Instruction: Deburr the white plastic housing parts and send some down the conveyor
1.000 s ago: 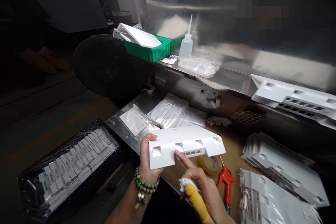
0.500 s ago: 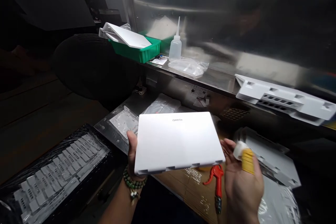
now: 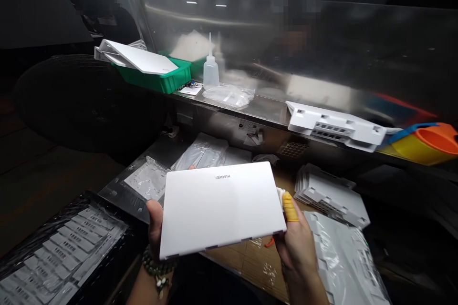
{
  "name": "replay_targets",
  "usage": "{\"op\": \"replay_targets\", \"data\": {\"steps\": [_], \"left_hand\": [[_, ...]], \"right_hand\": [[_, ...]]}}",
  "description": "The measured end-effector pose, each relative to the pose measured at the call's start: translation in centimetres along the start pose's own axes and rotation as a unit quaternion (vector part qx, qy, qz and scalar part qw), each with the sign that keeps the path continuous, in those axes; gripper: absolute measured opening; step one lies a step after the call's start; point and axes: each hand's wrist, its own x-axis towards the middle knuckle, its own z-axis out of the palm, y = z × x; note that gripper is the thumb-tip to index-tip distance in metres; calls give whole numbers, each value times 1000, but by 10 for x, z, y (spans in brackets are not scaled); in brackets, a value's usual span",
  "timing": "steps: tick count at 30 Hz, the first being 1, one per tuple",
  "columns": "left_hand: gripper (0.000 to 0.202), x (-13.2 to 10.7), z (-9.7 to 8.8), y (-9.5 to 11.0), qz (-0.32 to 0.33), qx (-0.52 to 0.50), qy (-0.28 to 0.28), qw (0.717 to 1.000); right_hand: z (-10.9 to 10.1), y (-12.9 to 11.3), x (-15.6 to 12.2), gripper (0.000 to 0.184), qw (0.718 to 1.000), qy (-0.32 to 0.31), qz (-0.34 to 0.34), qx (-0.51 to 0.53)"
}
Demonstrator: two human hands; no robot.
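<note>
A white plastic cover [image 3: 222, 209], with HUAWEI lettering upside down near its far edge, is held out in front of me. My left hand [image 3: 156, 226] grips its left side, thumb at the edge and a fingertip showing over the far side. A beaded bracelet circles that wrist. At the right edge, my right hand [image 3: 295, 233] is closed around the side, its fingers partly hidden behind the cover. Its thumb wears a yellow band, and a white, cloth-like piece [image 3: 281, 196] at the thumb tip touches the edge. Part of a red air gun [image 3: 269, 242] peeks out below the cover.
Stacked white covers [image 3: 331, 195] and plastic-wrapped parts [image 3: 339, 257] lie at right. The metal shelf [image 3: 265, 116] carries a green bin [image 3: 171, 78], a squeeze bottle [image 3: 211, 74], another cover [image 3: 334, 126] and a yellow-orange tape roll [image 3: 425, 145]. Bagged parts [image 3: 64, 252] fill the lower left.
My right hand has come in from the right and now meets the cover's right edge. The cover has tilted, its right side higher. The view has turned right, bringing in the tape roll.
</note>
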Motion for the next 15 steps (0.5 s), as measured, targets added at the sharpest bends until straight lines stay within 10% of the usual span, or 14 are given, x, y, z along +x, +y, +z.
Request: {"op": "replay_targets", "data": {"steps": [7, 11, 15], "left_hand": [[47, 10, -15, 20, -26, 243, 128, 961], [26, 3, -24, 19, 110, 310, 81, 941], [15, 0, -23, 22, 185, 457, -29, 870]], "right_hand": [[-20, 11, 13, 40, 986, -57, -116, -103], [-24, -1, 15, 34, 982, -27, -169, -86], [-15, -18, 6, 44, 993, -120, -22, -4]]}}
